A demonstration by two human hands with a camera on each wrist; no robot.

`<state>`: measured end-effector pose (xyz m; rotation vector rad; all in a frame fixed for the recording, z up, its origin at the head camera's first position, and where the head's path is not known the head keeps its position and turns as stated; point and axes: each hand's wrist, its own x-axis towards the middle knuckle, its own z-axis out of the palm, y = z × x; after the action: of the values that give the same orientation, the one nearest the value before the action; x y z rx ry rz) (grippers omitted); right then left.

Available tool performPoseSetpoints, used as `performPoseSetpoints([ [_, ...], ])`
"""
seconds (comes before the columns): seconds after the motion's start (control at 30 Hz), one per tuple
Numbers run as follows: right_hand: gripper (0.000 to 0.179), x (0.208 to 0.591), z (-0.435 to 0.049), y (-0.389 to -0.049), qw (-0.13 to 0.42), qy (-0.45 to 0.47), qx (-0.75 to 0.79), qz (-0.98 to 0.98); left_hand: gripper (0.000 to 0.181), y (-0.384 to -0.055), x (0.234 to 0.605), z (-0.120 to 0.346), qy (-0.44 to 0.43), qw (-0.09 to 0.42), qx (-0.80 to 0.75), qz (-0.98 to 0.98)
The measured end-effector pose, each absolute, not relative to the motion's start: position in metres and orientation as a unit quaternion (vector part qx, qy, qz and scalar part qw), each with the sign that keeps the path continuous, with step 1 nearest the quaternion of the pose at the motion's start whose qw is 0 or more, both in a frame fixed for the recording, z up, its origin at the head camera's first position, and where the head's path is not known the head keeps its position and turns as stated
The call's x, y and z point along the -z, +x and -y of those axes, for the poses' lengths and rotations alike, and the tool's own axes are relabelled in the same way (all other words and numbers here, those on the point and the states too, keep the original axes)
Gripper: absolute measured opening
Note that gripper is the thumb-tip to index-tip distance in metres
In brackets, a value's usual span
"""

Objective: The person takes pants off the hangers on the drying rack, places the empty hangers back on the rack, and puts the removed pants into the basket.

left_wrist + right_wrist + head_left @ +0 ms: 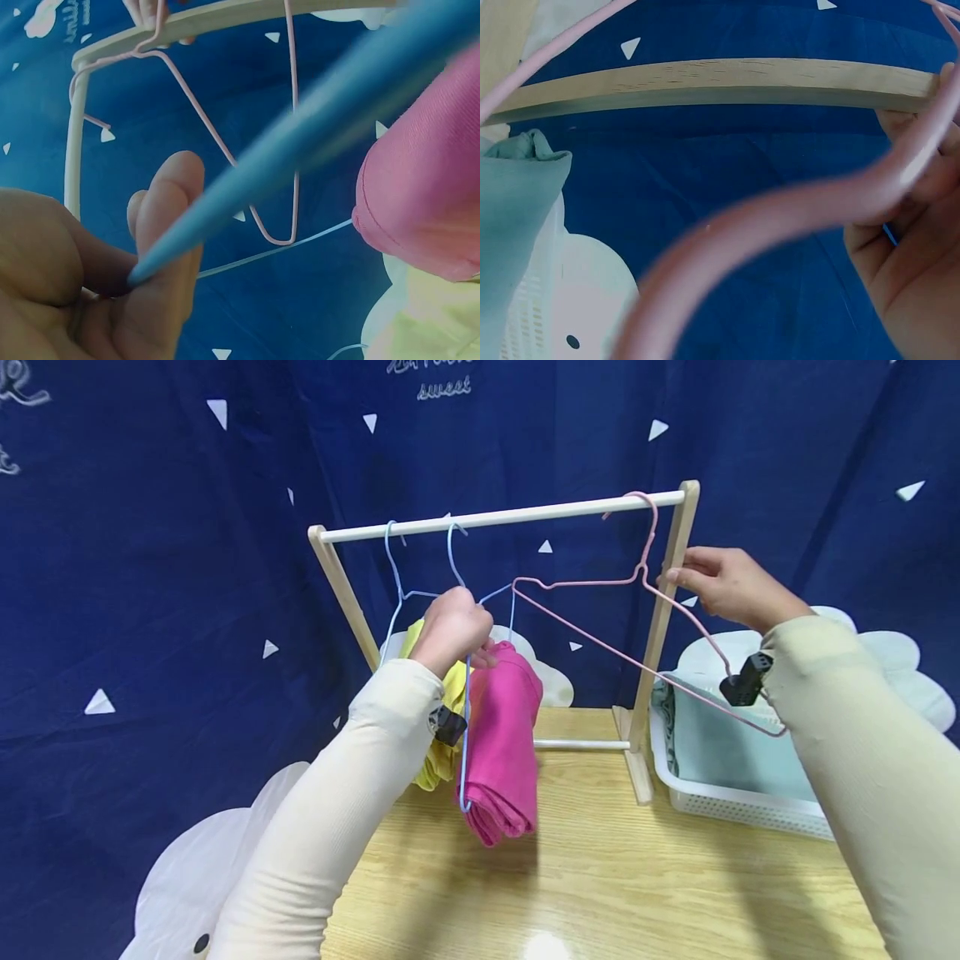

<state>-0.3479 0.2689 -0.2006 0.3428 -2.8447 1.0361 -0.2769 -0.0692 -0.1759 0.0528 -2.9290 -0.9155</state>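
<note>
Above the tabletop (622,868), blue hanger (300,142) is pinched by left grip (455,625), rack post (727,76) by right grip (717,582); adjusting seems underway, steadiness needed next.

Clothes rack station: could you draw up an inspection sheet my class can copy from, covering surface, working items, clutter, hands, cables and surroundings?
Surface: wood-grain tabletop with a bright glare spot at the front.
Working items: rack bearing a front blue hanger with pink cloth, a rear blue hanger, and a bare pink hanger; yellow cloth partly hidden.
Clutter: nothing seen; white basket holding teal cloth stands right of the rack.
Left hand: pinches the front blue hanger.
Right hand: grips the rack's right post.
Cables: nothing seen.
Surroundings: dark blue curtain with white triangles and cloud shapes.
</note>
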Motion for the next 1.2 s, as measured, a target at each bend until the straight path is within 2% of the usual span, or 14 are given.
performPoseSetpoints([
  [0.13,0.064,0.197,-0.266,-0.347,0.048,0.109,-0.339,0.933,0.030,-0.273,0.175,0.074,0.017,0.043,0.273,0.961],
  [0.37,0.062,0.195,-0.261,-0.349,0.053,0.114,-0.328,0.936,0.033,-0.266,0.179,0.085,-0.009,-0.005,0.280,0.960],
  [0.63,0.065,0.197,-0.265,-0.349,0.047,0.111,-0.337,0.934,0.037,-0.270,0.189,0.092,-0.060,-0.008,0.263,0.963],
  [0.97,0.063,0.201,-0.271,-0.349,0.052,0.110,-0.328,0.937,0.038,-0.270,0.198,0.095,-0.094,0.050,0.258,0.960],
  [1.2,0.062,0.201,-0.269,-0.348,0.057,0.114,-0.323,0.938,0.030,-0.270,0.207,0.097,-0.129,0.084,0.270,0.951],
])
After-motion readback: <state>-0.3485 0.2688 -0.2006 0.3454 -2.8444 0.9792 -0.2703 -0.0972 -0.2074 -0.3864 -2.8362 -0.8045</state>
